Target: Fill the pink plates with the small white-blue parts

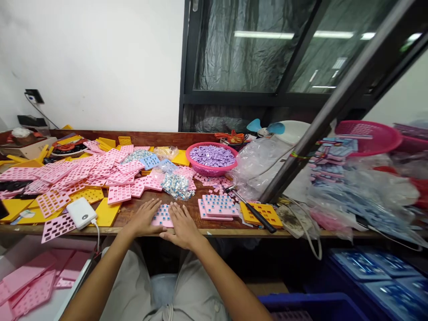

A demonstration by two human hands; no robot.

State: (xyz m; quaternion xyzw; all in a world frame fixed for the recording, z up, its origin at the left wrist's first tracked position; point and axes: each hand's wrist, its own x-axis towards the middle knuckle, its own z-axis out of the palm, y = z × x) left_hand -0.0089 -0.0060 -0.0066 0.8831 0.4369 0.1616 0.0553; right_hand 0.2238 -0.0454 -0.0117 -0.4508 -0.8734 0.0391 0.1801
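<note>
A pink board [162, 216] with small blue pieces in it lies at the front edge of the wooden table, between my two hands. My left hand [144, 218] rests over its left side, fingers stretched out and lying flat. Over the right side lies my right hand [182, 224], fingers also extended. The thumbs nearly meet at the near edge, and both hands cover parts of the board. Just beyond it is a clear bag of small white and blue pieces [177, 185]. To the right sits a stack of pink boards with blue pieces [220, 206].
A hammer [257, 215] lies across a yellow board [272, 213] at right. Behind stands a pink basket [214, 170] of purple pieces. Pink slotted panels [76, 171] heap up at left, near a white power bank [80, 212]. A slanted metal pole [301, 160] rises at right.
</note>
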